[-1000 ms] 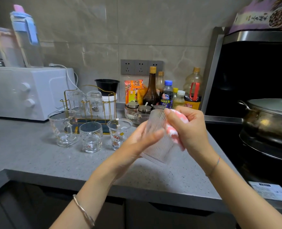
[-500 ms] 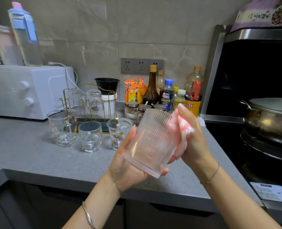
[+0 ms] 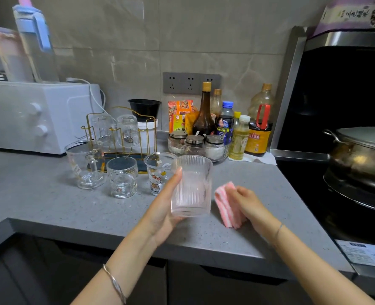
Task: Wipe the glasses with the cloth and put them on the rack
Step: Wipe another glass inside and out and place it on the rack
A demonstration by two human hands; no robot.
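The left hand curls round a ribbed glass, held upright, mouth up, over the front of the grey desk. The right hand, just beside it and clear of the glass, clutches a folded pink-and-white striped cloth. Behind, a gold wire rack carries two inverted glasses, and before it stand a handled mug, a small tumbler and a cartoon-printed cup, the last partly hidden by the ribbed glass.
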